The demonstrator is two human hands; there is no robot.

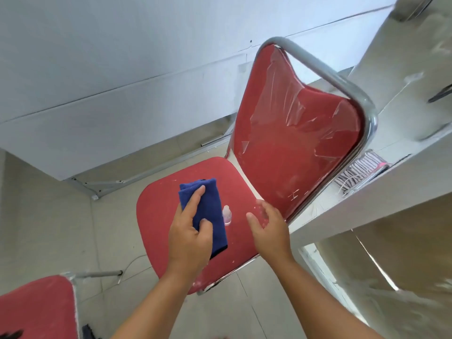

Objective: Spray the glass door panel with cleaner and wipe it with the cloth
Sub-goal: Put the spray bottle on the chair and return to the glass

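A folded blue cloth (206, 211) is gripped in my left hand (189, 237) over the red seat of a chair (156, 216). My forefinger lies along the top of the cloth and my thumb curls onto its side. A small clear bottle with pinkish liquid (226, 215) lies on the seat right beside the cloth, partly hidden by it. My right hand (269, 228) hovers over the seat to the right of the bottle, fingers relaxed and holding nothing. A glass panel (396, 272) with a pale frame shows at the lower right.
The chair's backrest (293, 133) has torn plastic film and a chrome tube frame. A second red chair seat (36, 307) sits at the lower left. White wall panels fill the top left. Striped fabric (357, 171) lies on the frame ledge at the right. The floor is pale tile.
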